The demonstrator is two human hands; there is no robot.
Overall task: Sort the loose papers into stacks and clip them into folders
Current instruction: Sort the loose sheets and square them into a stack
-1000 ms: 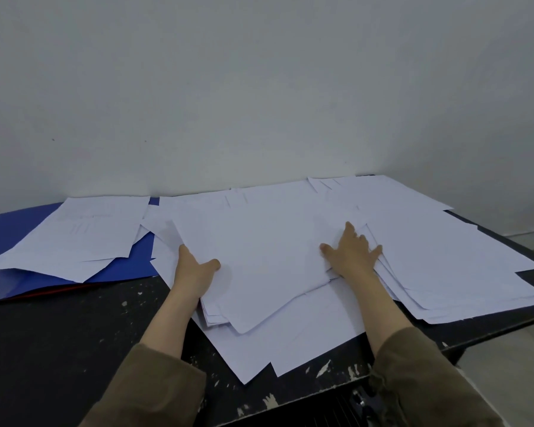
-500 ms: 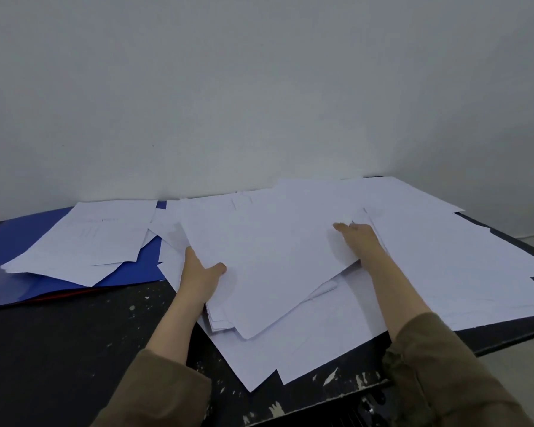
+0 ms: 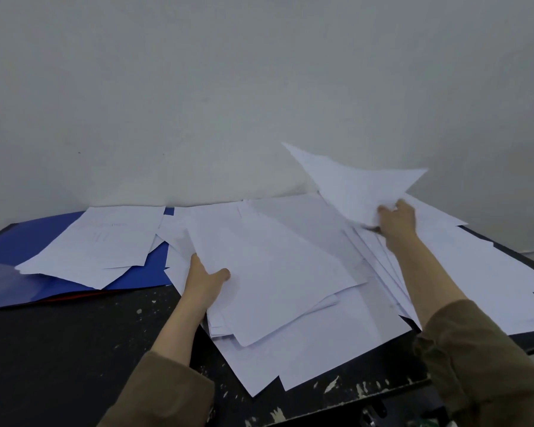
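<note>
Since a second ago the right hand (image 3: pixel 396 221) has gone from lying flat on the pile to pinching a thin white sheet (image 3: pixel 359 186), lifted and curling above the far right of the table (image 3: pixel 59 349), motion-blurred. Left hand (image 3: pixel 205 280) grips the near-left edge of the middle stack (image 3: pixel 275 272), thumb on top, fingers hidden underneath. Loose papers (image 3: pixel 490 272), flat matte rectangles, overlap across the black paint-flecked tabletop; more sheets lie on a glossy blue folder (image 3: pixel 19 241) far left.
</note>
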